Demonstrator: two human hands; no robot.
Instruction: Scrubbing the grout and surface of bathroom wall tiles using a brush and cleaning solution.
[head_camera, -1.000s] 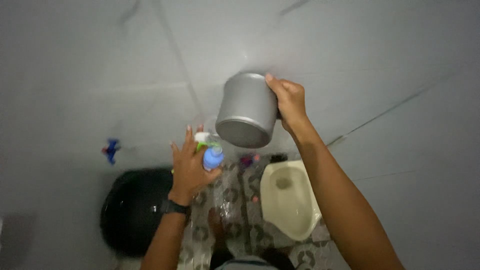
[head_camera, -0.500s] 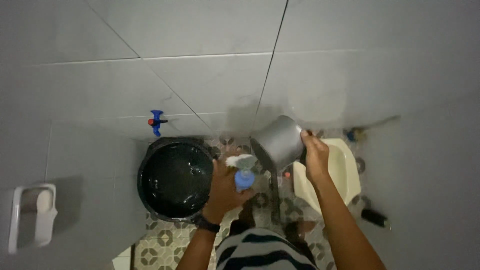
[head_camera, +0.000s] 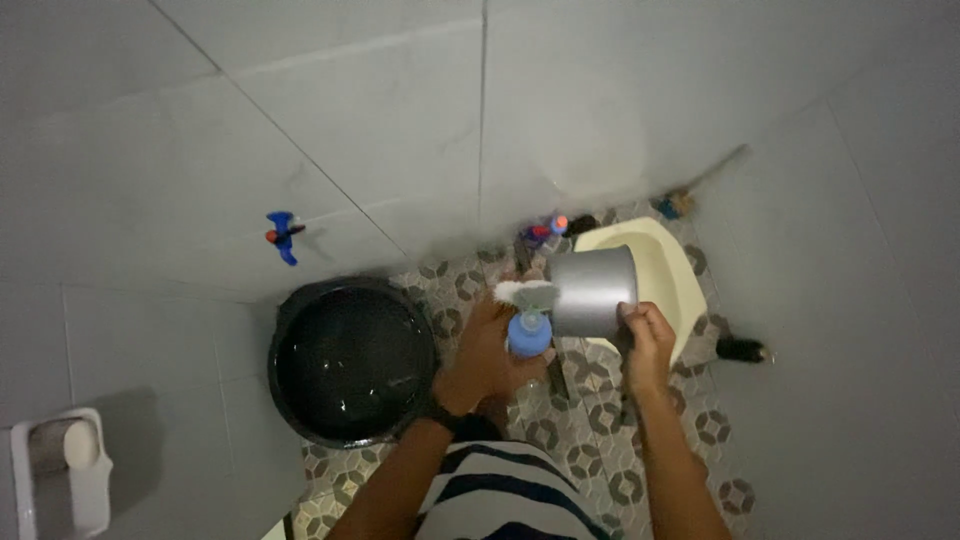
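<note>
My right hand (head_camera: 648, 338) grips the handle of a grey scoop cup (head_camera: 592, 290), held low over the near edge of a cream squat toilet (head_camera: 662, 262). My left hand (head_camera: 488, 352) holds a blue bottle (head_camera: 529, 333) with a pale brush head or cap (head_camera: 524, 293) at its top, right beside the cup. A dark watch sits on my left wrist.
A black bucket of water (head_camera: 350, 362) stands left of my hands. A blue tap (head_camera: 282, 235) juts from the tiled wall above it. A white soap holder (head_camera: 62, 470) hangs at lower left. Small bottles (head_camera: 548, 230) and a brush (head_camera: 690, 195) lie behind the toilet on the patterned floor (head_camera: 590, 440).
The grey cup has come down from high against the wall to just above the toilet's edge. The view has tilted down, so the bucket, tap and floor show more fully.
</note>
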